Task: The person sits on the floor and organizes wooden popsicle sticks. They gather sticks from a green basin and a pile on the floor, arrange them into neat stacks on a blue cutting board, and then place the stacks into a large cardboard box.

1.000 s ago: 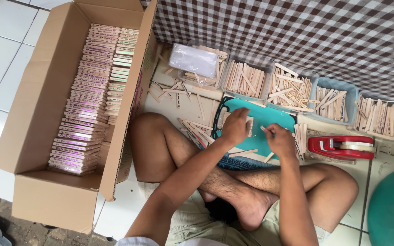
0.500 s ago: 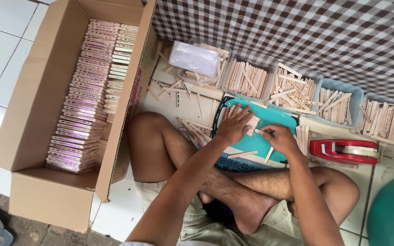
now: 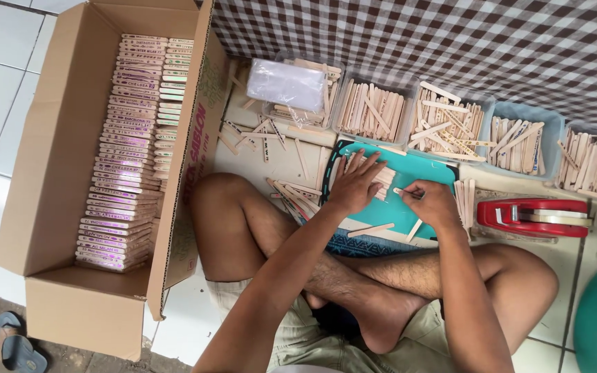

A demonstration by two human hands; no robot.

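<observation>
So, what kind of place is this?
Probably a home workshop on a tiled floor: the person sits cross-legged among trays of wooden sticks, a red tape dispenser and a cardboard box of finished bundles.

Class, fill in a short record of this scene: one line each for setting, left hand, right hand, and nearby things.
Setting: person sitting cross-legged on tiled floor
Left hand: spread flat on wooden sticks on a teal board
Right hand: pinching one stick's end
Nearby: red tape dispenser; trays of sticks; cardboard box with stacked bundles
</observation>
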